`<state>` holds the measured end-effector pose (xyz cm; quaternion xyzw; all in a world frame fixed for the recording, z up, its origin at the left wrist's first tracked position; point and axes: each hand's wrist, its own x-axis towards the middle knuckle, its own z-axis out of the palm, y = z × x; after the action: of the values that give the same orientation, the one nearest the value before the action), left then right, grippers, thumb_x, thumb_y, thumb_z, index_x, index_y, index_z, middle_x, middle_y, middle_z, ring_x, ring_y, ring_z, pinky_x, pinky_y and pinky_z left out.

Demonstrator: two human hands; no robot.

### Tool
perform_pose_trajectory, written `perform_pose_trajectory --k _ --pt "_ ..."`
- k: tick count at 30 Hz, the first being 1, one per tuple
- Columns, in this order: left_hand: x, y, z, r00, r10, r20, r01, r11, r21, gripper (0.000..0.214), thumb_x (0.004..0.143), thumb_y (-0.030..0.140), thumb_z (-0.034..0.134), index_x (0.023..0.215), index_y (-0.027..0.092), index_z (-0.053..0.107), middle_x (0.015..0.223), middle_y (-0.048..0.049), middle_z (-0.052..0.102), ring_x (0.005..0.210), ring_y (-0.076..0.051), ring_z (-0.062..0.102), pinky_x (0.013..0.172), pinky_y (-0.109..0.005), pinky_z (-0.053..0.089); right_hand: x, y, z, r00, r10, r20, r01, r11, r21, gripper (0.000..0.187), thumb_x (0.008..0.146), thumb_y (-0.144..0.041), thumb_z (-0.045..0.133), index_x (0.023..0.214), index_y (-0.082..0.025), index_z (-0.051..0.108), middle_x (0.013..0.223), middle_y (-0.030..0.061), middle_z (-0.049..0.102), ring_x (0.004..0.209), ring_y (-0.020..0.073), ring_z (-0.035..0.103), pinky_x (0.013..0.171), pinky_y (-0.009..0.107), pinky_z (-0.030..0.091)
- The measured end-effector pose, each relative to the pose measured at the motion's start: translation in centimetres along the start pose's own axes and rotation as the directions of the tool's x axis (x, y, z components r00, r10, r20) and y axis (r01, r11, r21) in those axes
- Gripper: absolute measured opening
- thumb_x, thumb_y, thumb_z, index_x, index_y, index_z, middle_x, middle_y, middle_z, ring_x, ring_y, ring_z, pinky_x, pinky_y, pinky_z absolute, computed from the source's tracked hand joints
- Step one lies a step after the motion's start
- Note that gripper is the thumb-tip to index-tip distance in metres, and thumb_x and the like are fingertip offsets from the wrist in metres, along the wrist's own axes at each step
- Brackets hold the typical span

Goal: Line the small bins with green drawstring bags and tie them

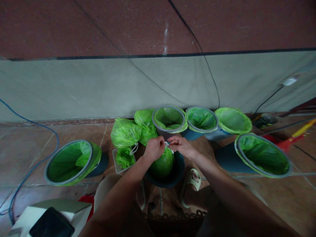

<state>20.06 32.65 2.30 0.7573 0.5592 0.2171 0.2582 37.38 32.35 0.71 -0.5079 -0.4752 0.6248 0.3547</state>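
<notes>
Between my knees stands a dark bin (179, 171) with a gathered green garbage bag (161, 164) inside it. White drawstring (167, 144) shows at the bag's top, between my two hands. My left hand (155, 148) is closed, its fingertips pinching the drawstring on the left. On the right, the fingers of my right hand (183, 146) are pinched on the same string. Just left of the bin, a white tub (119, 169) holds a crumpled green bag (125, 158). Behind it rest tied green garbage bags (125, 133) with white strings.
Lined bins (169, 120) stand along the wall, with a lined bin (264, 154) tilted at right and another lined bin (69, 163) at left. A blue cable (55, 144) crosses the floor. A phone (51, 223) lies on a white box (79, 210) at lower left.
</notes>
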Motion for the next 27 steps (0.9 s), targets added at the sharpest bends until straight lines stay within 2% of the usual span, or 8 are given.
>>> perform_pose_trajectory --k 5,9,12,16,19,22,25,27 --pt "0.1 0.2 -0.4 0.999 -0.032 0.042 0.028 0.995 0.098 0.011 0.079 0.015 0.056 0.071 0.019 0.062 0.065 0.0002 0.062 0.062 -0.013 0.056 0.061 -0.024 0.037 0.3 0.9 -0.8 0.993 -0.118 0.004 0.114 0.947 -0.299 0.019 0.072 -0.025 0.064 0.090 -0.019 0.065 0.063 -0.0030 0.063 0.055 0.0112 0.052 0.055 0.024 0.038" --pt "-0.1 0.1 -0.7 0.997 -0.054 0.051 0.039 0.964 0.265 0.011 0.078 0.014 0.056 0.079 0.020 0.065 0.073 -0.0036 0.067 0.071 -0.018 0.063 0.067 -0.026 0.042 0.0 0.1 -1.2 0.972 -0.225 -0.070 0.113 0.703 -0.702 0.018 0.083 -0.016 0.054 0.095 -0.020 0.068 0.086 0.0039 0.073 0.075 0.0165 0.063 0.070 0.027 0.044" --pt "-0.3 0.0 -0.9 0.996 -0.081 0.039 0.063 0.937 0.343 0.014 0.079 0.014 0.055 0.086 0.019 0.066 0.079 -0.0072 0.069 0.078 -0.022 0.067 0.070 -0.029 0.045 -0.4 -0.5 -1.3 0.967 -0.243 -0.079 0.059 0.513 -0.856 0.024 0.087 -0.015 0.050 0.101 -0.021 0.069 0.099 0.0074 0.074 0.086 0.0200 0.066 0.077 0.029 0.045" --pt "-0.3 0.1 -1.3 0.993 -0.118 -0.011 0.115 0.935 0.334 0.022 0.080 0.014 0.054 0.096 0.019 0.067 0.086 -0.0080 0.071 0.083 -0.022 0.068 0.073 -0.029 0.047 -0.6 -0.8 -1.4 0.967 -0.246 -0.071 0.052 0.458 -0.888 0.027 0.087 -0.011 0.049 0.104 -0.020 0.069 0.105 0.0085 0.073 0.092 0.0207 0.067 0.082 0.029 0.046" --pt "0.1 -0.2 -1.5 0.986 -0.159 -0.042 0.165 0.959 0.230 0.019 0.083 0.016 0.050 0.085 0.019 0.068 0.087 -0.0071 0.072 0.081 -0.019 0.067 0.073 -0.028 0.047 -0.5 -0.8 -1.7 0.962 -0.263 -0.070 0.066 0.476 -0.877 0.027 0.086 -0.009 0.050 0.103 -0.018 0.069 0.104 0.0085 0.074 0.093 0.0204 0.067 0.084 0.029 0.046" --pt "0.8 -0.7 -1.4 0.975 -0.223 -0.014 0.223 0.974 -0.042 0.021 0.085 0.017 0.047 0.072 0.018 0.065 0.077 -0.0047 0.070 0.072 -0.016 0.065 0.069 -0.027 0.047 -0.5 -0.9 -1.8 0.958 -0.276 -0.072 0.076 0.491 -0.868 0.024 0.086 -0.012 0.052 0.101 -0.018 0.069 0.102 0.0073 0.074 0.090 0.0194 0.067 0.082 0.028 0.047" --pt "1.2 -1.1 -0.9 0.958 -0.282 0.058 0.280 0.870 -0.406 0.017 0.084 0.017 0.047 0.073 0.018 0.061 0.065 -0.0002 0.064 0.060 -0.012 0.061 0.061 -0.024 0.046 -0.6 -0.9 -1.8 0.959 -0.275 -0.060 0.084 0.484 -0.871 0.022 0.086 -0.013 0.052 0.097 -0.019 0.070 0.098 0.0067 0.075 0.087 0.0191 0.067 0.081 0.028 0.046" --pt "1.4 -1.1 -0.7 0.946 -0.314 0.084 0.307 0.777 -0.549 0.014 0.084 0.018 0.048 0.075 0.018 0.059 0.058 0.0030 0.059 0.053 -0.010 0.056 0.056 -0.022 0.045 -0.6 -1.0 -1.7 0.960 -0.275 -0.061 0.078 0.467 -0.881 0.022 0.087 -0.014 0.051 0.096 -0.019 0.070 0.097 0.0069 0.075 0.087 0.0195 0.067 0.080 0.028 0.046"
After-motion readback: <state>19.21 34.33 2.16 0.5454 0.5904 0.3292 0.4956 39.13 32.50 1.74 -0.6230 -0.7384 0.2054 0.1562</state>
